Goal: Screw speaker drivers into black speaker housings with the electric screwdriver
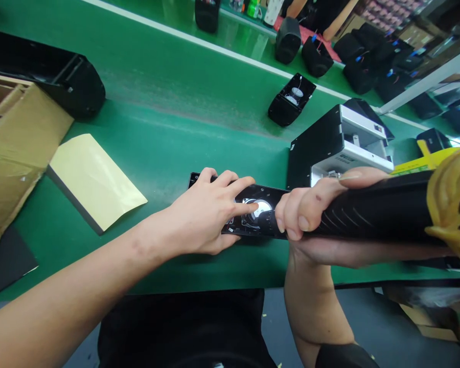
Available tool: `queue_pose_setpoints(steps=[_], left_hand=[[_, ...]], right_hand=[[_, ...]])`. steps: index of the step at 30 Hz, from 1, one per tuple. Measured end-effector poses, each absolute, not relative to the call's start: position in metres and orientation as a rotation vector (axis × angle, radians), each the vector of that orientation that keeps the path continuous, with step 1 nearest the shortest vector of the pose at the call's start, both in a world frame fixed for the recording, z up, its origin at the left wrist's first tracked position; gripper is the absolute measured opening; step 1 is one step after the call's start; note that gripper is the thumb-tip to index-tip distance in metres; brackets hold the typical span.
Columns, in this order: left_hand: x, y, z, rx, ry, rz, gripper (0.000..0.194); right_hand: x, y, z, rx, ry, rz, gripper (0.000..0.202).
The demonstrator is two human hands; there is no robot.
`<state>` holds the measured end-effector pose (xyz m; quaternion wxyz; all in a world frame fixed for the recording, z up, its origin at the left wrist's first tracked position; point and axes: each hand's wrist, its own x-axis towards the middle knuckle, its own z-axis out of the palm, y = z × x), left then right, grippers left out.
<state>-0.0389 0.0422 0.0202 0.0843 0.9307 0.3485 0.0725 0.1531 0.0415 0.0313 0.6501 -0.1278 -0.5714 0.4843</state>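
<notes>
My left hand (218, 209) lies with its fingers spread over a long black speaker panel (266, 192) on the green table. Between the two hands, a round silver speaker driver (261, 208) shows in that panel. My right hand (318, 209) is wrapped round a black electric screwdriver (383, 202) with curved grip lines, held over the panel's right end. A yellow rubber band (446, 202) is tied round the screwdriver's body. The hand hides the tool's tip, so whether it touches the panel I cannot tell.
Beyond the right hand stands a black-and-silver screw feeder (318, 138). Yellow-faced foam sheets (99, 179), a cardboard box (26, 148) and a long black housing (76, 84) are at left. An open speaker box (287, 105) sits behind; a co-worker's arm (339, 20) shows beyond.
</notes>
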Motion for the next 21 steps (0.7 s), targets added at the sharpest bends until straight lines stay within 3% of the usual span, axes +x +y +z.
queue_pose_setpoints(steps=[3,8,12,17,21], left_hand=[[-0.039,0.042,0.02,2.792,1.037,0.228,0.054],[-0.039,0.042,0.019,2.799,1.035,0.256,0.052],[-0.039,0.041,0.019,2.784,1.03,0.281,0.049],[-0.04,0.039,0.019,2.764,1.032,0.307,0.046],[-0.041,0.04,0.017,2.748,1.041,0.308,0.052]], right_hand=[[0.151,0.041,0.031,-0.301,-1.4,1.084,0.027],[0.157,0.046,0.032,-0.259,-1.543,1.125,0.045],[0.16,0.049,0.032,-0.211,-1.606,1.154,0.035],[0.15,0.045,0.027,-0.167,-1.565,1.1,0.043],[0.144,0.033,0.031,-0.341,-1.414,1.111,0.039]])
